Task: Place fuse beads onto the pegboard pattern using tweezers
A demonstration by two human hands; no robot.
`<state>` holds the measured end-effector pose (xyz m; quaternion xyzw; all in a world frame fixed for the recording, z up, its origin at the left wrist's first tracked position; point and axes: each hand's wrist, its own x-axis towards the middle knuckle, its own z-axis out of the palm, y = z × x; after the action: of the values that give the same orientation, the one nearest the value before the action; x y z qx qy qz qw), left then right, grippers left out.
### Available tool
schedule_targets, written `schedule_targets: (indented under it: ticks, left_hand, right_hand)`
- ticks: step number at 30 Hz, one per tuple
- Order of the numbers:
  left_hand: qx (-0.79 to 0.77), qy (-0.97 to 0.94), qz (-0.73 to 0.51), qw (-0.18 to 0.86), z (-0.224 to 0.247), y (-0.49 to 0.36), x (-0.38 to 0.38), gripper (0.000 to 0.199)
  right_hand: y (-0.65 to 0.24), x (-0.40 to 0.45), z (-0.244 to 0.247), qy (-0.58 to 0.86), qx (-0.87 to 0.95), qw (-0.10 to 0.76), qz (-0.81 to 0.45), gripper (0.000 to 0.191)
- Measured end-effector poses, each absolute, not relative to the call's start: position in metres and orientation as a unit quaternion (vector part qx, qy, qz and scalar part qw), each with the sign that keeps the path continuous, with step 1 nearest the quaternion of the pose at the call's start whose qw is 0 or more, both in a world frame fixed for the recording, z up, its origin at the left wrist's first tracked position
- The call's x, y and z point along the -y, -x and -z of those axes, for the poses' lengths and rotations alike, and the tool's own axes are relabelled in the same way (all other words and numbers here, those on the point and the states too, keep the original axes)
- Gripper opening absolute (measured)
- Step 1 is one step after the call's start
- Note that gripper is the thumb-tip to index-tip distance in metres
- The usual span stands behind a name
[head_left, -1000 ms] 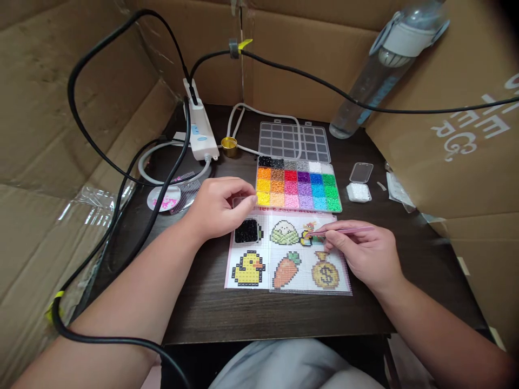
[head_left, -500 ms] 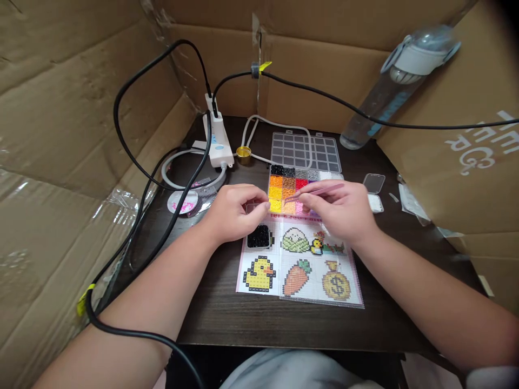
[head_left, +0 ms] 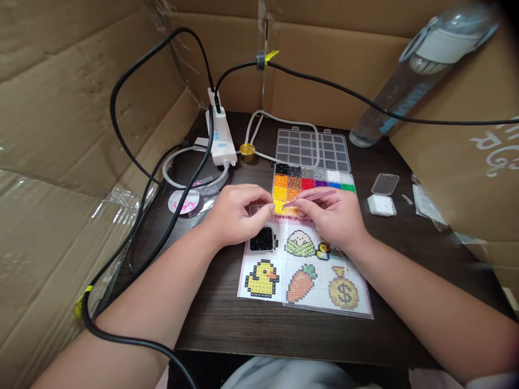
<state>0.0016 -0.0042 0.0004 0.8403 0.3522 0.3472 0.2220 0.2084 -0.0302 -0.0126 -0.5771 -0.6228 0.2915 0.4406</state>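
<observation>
Pinching the tweezers (head_left: 314,199), apparently for precise tip control, the right hand (head_left: 336,217) reaches over the bead box's (head_left: 274,183) near-left compartments; the left hand (head_left: 239,213), narrowed, grip unclear, adjoins its left edge.

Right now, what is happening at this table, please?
A person's right hand holds tweezers, with the tips at yellow beads in the box. The left hand is at the box's near left corner; I cannot tell if it grips anything. A case of black beads sits on the pattern sheet.
</observation>
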Motion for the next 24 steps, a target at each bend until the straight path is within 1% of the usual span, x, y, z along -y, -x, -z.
schedule_targets:
  ticks: [17, 24]
  left_hand:
    - [-0.351, -0.84, -0.348, 0.224, -0.0013, -0.0011, 0.0041, 0.009]
    - [-0.354, -0.842, -0.345, 0.218, 0.0001, -0.0012, 0.0029, 0.009]
  right_hand:
    - [-0.2073, 0.0298, 0.0143, 0.583, 0.613, 0.446, -0.291, 0.007]
    - [-0.2081, 0.0295, 0.0147, 0.586, 0.62, 0.435, -0.289, 0.007]
